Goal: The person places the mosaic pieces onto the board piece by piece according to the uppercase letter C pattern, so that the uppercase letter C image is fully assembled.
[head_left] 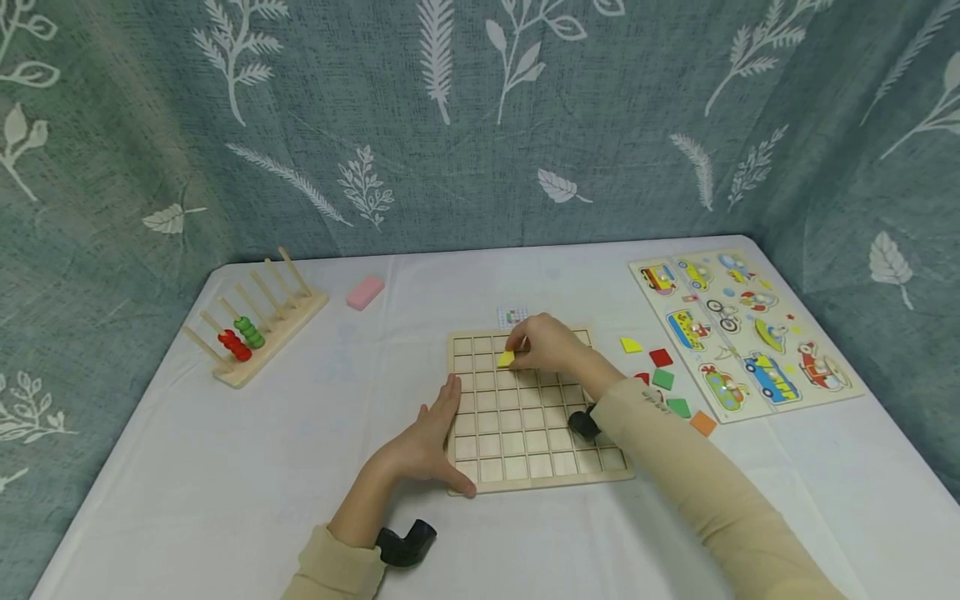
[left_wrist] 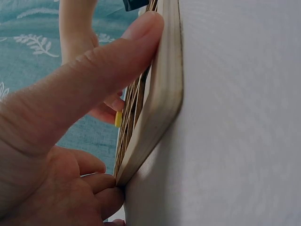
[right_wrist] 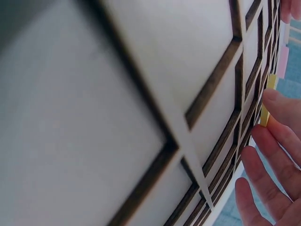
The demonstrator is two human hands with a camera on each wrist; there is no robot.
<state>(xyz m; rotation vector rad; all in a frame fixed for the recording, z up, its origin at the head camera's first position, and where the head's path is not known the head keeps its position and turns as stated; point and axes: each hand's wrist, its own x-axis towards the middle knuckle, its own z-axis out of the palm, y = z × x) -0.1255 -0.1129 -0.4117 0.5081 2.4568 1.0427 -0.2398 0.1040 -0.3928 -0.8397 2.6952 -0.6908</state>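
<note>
A wooden grid board (head_left: 513,442) lies flat on the white table. Between thumb and fingers, my right hand (head_left: 546,343) pinches a yellow tile (head_left: 506,359) over the upper part of the grid, its edge close to the cells. The right wrist view shows the yellow tile (right_wrist: 265,115) on edge at the fingertips. My left hand (head_left: 427,442) rests against the board's left side, thumb on the near-left corner and fingers along the edge. In the left wrist view the thumb (left_wrist: 108,66) presses on the board's rim (left_wrist: 164,89).
Loose coloured tiles, among them a green one (head_left: 663,379) and an orange one (head_left: 703,423), lie right of the board. Beyond are a vehicle picture puzzle (head_left: 738,329), a small printed card (head_left: 512,316), a pink block (head_left: 365,292) and a wooden peg rack (head_left: 273,337) with red and green beads.
</note>
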